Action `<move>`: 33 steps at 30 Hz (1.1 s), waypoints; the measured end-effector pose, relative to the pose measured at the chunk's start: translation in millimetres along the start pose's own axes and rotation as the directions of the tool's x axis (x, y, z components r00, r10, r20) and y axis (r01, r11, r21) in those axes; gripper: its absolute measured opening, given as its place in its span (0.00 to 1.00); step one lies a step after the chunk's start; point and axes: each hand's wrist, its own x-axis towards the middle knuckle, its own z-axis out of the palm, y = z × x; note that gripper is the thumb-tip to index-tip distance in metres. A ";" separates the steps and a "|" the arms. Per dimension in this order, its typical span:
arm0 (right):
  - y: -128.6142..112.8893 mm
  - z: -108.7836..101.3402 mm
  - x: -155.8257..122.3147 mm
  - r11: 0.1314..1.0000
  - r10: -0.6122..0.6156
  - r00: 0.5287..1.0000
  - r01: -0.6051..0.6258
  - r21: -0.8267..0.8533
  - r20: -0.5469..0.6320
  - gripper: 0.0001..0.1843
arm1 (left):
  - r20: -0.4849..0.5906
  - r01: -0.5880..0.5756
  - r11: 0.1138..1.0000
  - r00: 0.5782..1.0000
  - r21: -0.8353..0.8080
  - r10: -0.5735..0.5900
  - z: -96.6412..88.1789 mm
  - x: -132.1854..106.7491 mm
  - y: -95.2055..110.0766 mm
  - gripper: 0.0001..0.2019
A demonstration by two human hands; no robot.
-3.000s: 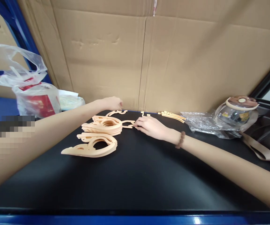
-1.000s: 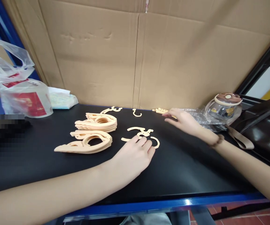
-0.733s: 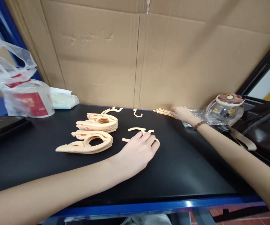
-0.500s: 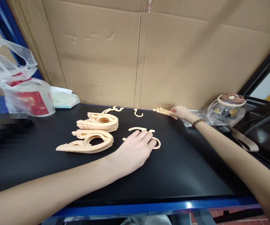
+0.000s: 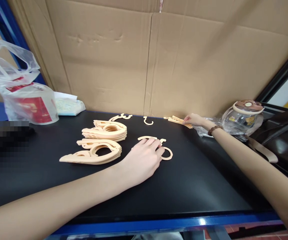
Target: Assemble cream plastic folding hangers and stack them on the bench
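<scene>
My left hand [image 5: 144, 158] lies on the black table [image 5: 159, 193], fingers curled over thin peach hook pieces [image 5: 167, 153]. My right hand [image 5: 195, 119] reaches to the back wall and pinches the end of a small bundle of peach strips [image 5: 177, 121]. Two piles of peach hanger-shaped parts [image 5: 101, 145] sit left of my left hand. A single small hook [image 5: 148, 121] and another hook piece [image 5: 122, 116] lie near the cardboard.
A cardboard wall [image 5: 154, 56] closes the back. A plastic bag with red print [image 5: 28, 105] and a white packet [image 5: 67, 106] stand at left. A clear wrapper [image 5: 209, 128], a glass jar with a brown lid [image 5: 246, 115] and a dark bag [image 5: 281, 133] are at right.
My left hand came back from the far piles to the loose hook pieces. My right hand moved right to the bundle of strips at the wall and closed on its end.
</scene>
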 end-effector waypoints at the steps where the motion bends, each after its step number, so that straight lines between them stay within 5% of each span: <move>1: 0.8 -0.9 0.1 1.000 0.000 1.000 0.000 0.013 0.010 0.11 | 0.005 0.004 1.000 1.000 -0.007 -0.004 -0.1 0.0 0.0 0.09; 11: -6.1 -7.6 -15.2 0.994 -0.004 1.000 0.001 0.110 0.027 0.20 | -0.013 0.020 0.999 1.000 -0.040 -0.021 2.3 -1.3 -0.7 0.11; 18: -31.7 -16.8 -39.2 0.999 0.037 0.970 -0.028 0.041 -0.240 0.13 | 0.057 0.208 0.967 0.978 -0.145 -0.202 3.6 -5.8 1.7 0.18; 21: -55.1 -19.0 -61.9 0.999 -0.039 0.950 0.048 0.021 -0.309 0.15 | 0.122 0.288 0.928 0.956 -0.235 -0.266 1.8 -5.4 2.2 0.21; 29: -106.5 10.8 -120.9 0.934 -0.334 0.925 0.351 0.066 -0.181 0.14 | 0.084 0.269 0.824 0.961 -0.498 -0.263 8.5 -2.6 -4.7 0.22; 33: -105.5 9.6 -130.6 0.903 -0.389 0.912 0.406 0.143 -0.132 0.18 | 0.070 0.357 0.859 0.931 -0.366 -0.357 5.4 0.0 -7.9 0.21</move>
